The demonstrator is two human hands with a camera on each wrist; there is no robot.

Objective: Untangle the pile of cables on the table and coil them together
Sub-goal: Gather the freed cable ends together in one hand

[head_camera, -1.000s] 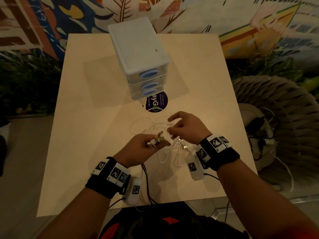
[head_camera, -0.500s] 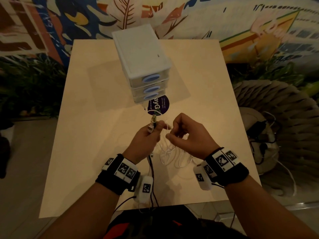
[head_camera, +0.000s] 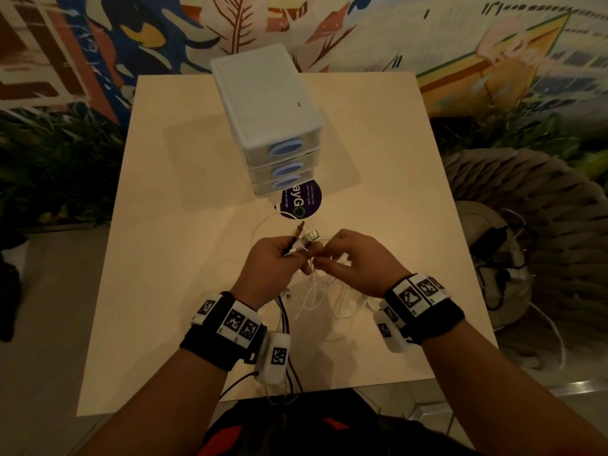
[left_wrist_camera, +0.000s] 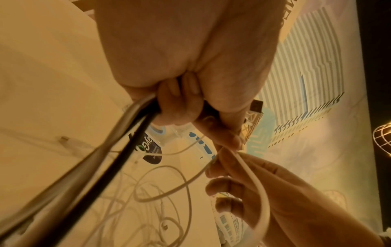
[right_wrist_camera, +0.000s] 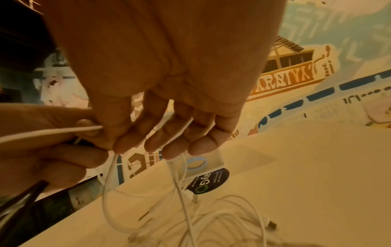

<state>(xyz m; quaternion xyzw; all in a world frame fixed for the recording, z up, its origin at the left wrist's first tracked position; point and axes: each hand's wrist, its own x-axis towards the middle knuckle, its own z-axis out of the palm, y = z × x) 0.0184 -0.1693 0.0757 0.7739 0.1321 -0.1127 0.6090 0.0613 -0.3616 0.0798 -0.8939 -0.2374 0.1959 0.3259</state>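
White cables (head_camera: 316, 301) lower than before

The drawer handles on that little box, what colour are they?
Blue ovals on the drawer handles of the white box, clearest in the head view.

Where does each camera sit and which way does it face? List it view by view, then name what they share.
Head: worn high, looking down at the table; both forearms, left hand, right hand show.
Left wrist: under the left hand, facing its dark cables.
Right wrist: under the right hand, facing the white cables.
Shared: round sticker, drawer box.
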